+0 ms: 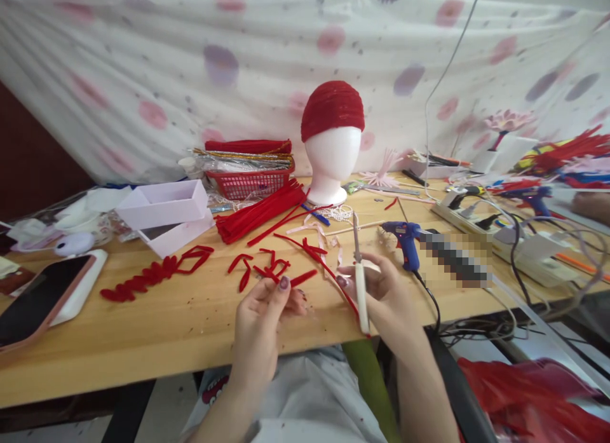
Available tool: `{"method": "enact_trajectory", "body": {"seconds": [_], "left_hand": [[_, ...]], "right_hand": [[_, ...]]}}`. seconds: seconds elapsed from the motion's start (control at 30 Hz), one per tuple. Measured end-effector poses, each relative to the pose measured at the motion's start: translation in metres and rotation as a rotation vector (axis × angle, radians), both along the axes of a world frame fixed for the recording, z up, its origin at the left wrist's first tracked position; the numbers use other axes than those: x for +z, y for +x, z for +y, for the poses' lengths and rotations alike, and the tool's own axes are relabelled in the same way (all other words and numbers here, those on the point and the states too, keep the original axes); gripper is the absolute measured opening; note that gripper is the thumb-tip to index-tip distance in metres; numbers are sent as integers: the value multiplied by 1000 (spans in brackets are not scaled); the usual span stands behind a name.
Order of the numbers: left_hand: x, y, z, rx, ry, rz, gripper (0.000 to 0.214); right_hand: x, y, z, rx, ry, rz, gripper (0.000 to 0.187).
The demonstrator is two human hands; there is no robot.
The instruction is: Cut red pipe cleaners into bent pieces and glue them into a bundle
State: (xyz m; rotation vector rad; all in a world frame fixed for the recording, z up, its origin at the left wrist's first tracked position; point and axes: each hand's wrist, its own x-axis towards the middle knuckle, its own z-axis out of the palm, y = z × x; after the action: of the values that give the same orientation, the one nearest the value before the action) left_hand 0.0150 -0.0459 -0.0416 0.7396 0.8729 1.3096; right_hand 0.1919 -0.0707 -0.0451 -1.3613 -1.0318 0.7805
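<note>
Forearms extended | left hand pinching red strip | right hand gripping upright white-handled tool — hands apart

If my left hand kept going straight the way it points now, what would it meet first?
Probably the small red chenille pieces just ahead of the left hand, though its height above the table is unclear.

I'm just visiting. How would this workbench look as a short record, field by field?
Left hand: pinches a fuzzy red strip
Right hand: holds a white-handled tool
Beyond the hands: white mannequin head, red covering on top
Right of the hands: blue glue gun
Far left: phone, dark screen
</note>
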Motion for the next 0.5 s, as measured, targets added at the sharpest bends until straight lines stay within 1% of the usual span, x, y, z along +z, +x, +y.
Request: {"method": "enact_trajectory", "body": {"seconds": [0.07,0.13,0.2,0.23,0.27,0.33,0.4,0.5], "left_hand": [[9,1,4,-7,-189,-203,30],[20,0,7,-19,-408,-370,23],[30,-2,7,-73,-595,-518,34],[34,-3,6,-99,-646,-584,39],[37,-4,5,-120,-671,-639,43],[40,-5,4,-144,-668,-703,45],[40,-6,3,-153,-646,-720,44],[38,-7,3,-168,-627,-731,44]], "right_hand": [[1,21,4,-136,-154,-334,39],[1,34,7,-243,-309,-689,31],[3,38,10,-249,-407,-958,28],[4,38,11,-218,-438,-1058,27],[4,37,12,-182,-464,-1146,26],[6,34,13,-122,-489,-1318,26],[6,34,14,-72,-462,-1469,29],[7,39,14,-48,-416,-1576,30]]}}
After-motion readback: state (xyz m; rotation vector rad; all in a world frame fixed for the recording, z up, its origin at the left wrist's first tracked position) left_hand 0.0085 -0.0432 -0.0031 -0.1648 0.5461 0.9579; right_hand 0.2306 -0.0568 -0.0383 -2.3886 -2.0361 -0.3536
